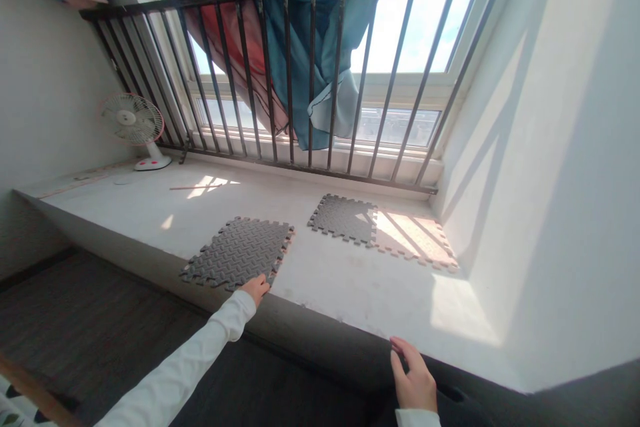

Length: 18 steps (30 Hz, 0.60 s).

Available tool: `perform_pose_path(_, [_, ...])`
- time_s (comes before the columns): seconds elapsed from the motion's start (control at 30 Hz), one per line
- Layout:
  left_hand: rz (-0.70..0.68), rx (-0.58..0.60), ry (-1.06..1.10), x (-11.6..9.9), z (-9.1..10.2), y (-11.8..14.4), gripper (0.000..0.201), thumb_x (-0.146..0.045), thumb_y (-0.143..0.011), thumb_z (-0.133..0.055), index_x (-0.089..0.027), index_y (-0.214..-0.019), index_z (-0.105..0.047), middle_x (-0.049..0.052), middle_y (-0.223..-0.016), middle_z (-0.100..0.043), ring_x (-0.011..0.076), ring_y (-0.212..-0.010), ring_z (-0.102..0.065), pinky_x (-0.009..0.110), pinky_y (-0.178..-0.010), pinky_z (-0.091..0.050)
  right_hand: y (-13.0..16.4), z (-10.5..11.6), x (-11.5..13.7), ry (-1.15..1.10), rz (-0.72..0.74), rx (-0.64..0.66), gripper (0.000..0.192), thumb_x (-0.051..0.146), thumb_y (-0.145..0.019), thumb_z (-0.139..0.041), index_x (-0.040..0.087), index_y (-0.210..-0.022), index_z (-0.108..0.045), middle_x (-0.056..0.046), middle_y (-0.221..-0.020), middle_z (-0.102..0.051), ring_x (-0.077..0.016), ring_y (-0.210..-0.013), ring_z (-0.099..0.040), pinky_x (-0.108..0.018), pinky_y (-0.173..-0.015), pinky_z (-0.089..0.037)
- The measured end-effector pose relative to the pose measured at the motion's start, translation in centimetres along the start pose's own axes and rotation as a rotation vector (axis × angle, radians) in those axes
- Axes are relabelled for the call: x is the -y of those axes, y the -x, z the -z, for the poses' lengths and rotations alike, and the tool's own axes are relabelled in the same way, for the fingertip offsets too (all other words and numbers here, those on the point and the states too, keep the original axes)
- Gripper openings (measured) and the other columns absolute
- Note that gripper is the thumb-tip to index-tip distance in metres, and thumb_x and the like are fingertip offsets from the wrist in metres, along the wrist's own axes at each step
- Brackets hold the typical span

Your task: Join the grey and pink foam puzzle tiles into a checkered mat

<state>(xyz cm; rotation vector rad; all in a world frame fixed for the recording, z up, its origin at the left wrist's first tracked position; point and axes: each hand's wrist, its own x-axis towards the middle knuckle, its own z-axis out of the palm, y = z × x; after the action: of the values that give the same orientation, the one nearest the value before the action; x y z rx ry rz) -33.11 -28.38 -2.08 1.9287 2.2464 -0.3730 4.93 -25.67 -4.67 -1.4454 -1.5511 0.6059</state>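
Nearest you, your right hand (414,377) is at the ledge's front edge, holding nothing, a narrow gap between thumb and fingers; you cannot tell whether it touches the ledge (330,287). Your left hand (255,288) has its fingers on the near edge of the loose gray mat (245,247), by its right corner; whether they pinch it, you cannot tell. Apart from that mat, farther back and right, a second gray mat (343,219) adjoins a pale mat (413,235) before the railing (311,80).
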Motion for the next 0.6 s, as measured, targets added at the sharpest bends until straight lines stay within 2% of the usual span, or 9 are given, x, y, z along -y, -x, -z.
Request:
perform_pose_path(0.27, [0.014,0.021,0.001,-0.5,1.2,0.7,0.023,-0.01,-0.071,-0.048,-0.022,-0.09,-0.055,0.006,-0.103,-0.048,0.0185,-0.093,-0.05,0.031,-0.078,-0.043,0.1,-0.2,0.5,0.015,0.023,0.078,0.028,0.036,-0.067,-0.039,0.021,-0.076,-0.061,-0.005,-0.08,-0.063,-0.0185,-0.072,-0.057,-0.032,-0.072,-0.045])
perform_pose_path(0.33, [0.046,0.054,-0.03,-1.3,2.2,1.0,0.022,-0.013,-0.072,-0.048,-0.022,-0.091,-0.056,0.007,-0.106,-0.048,0.021,-0.095,-0.051,0.033,-0.075,-0.044,0.1,-0.2,0.4,0.017,0.028,0.085,0.028,0.036,-0.067,-0.039,0.021,-0.076,-0.061,-0.005,-0.08,-0.063,-0.0186,-0.073,-0.058,-0.032,-0.072,-0.045])
perform_pose_path(0.4, [0.061,0.031,-0.03,-2.6,4.0,1.8,0.02,-0.013,-0.073,-0.047,-0.02,-0.089,-0.057,0.008,-0.104,-0.051,0.0228,-0.095,-0.052,0.034,-0.073,-0.045,0.1,-0.2,0.3,0.013,0.034,0.091,0.027,0.036,-0.068,-0.039,0.021,-0.076,-0.061,-0.005,-0.08,-0.063,-0.0185,-0.074,-0.058,-0.032,-0.072,-0.045])
perform_pose_path(0.43, [0.03,-0.028,0.001,-3.6,5.2,2.5,0.019,-0.013,-0.074,-0.046,-0.02,-0.088,-0.057,0.008,-0.101,-0.053,0.0223,-0.092,-0.053,0.034,-0.071,-0.046,0.1,-0.3,0.2,0.011,0.034,0.094,0.027,0.036,-0.067,-0.039,0.021,-0.076,-0.061,-0.005,-0.08,-0.063,-0.0184,-0.074,-0.058,-0.032,-0.072,-0.045])
perform_pose_path(0.5, [-0.142,-0.256,0.148,-5.9,8.3,4.8,0.018,-0.013,-0.075,-0.044,-0.019,-0.086,-0.057,0.007,-0.091,-0.057,0.018,-0.082,-0.056,0.03,-0.07,-0.046,0.1,-0.3,0.1,0.005,0.033,0.102,0.028,0.035,-0.067,-0.04,0.021,-0.076,-0.061,-0.005,-0.08,-0.063,-0.0182,-0.073,-0.058,-0.032,-0.072,-0.045])
perform_pose_path(0.6, [-0.647,-0.739,0.419,-10.1,13.0,9.9,0.019,-0.021,-0.08,-0.04,-0.022,-0.093,-0.054,0.003,-0.08,-0.058,0.0126,-0.072,-0.055,0.025,-0.064,-0.046,0.0,-0.3,0.0,0.003,0.03,0.115,0.027,0.034,-0.066,-0.04,0.02,-0.076,-0.061,-0.005,-0.08,-0.063,-0.018,-0.072,-0.057,-0.032,-0.072,-0.044])
